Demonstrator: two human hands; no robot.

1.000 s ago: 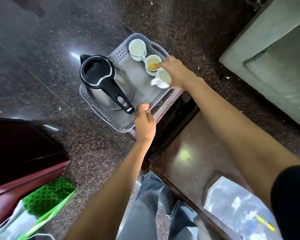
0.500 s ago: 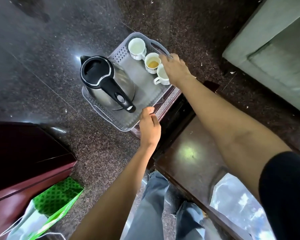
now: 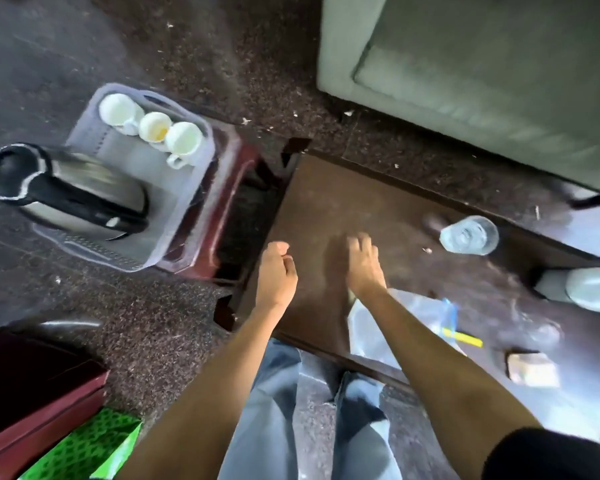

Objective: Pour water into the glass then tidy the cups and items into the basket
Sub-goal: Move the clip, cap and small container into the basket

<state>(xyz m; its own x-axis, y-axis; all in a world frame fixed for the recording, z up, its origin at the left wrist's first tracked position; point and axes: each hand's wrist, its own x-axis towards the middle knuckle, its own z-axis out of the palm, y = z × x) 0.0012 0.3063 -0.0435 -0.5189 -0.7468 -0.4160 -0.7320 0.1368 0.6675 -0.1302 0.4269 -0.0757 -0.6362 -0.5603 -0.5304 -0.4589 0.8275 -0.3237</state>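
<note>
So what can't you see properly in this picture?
There is only the head view, and it is smeared by camera motion.
- the glass: blur hides how much water is in it.
- the kettle: its shut lid hides the inside.
- the white thing: cut off by the right edge, so I can't tell what it is.
- the small packet: too blurred to read.

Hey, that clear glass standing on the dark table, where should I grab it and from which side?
Wrap the right hand around the side wall of the glass, about mid-height, coming from its left, the side nearest that hand. It stands upright, mouth up, with bare table around it, so there should be room to close round the wall.
</note>
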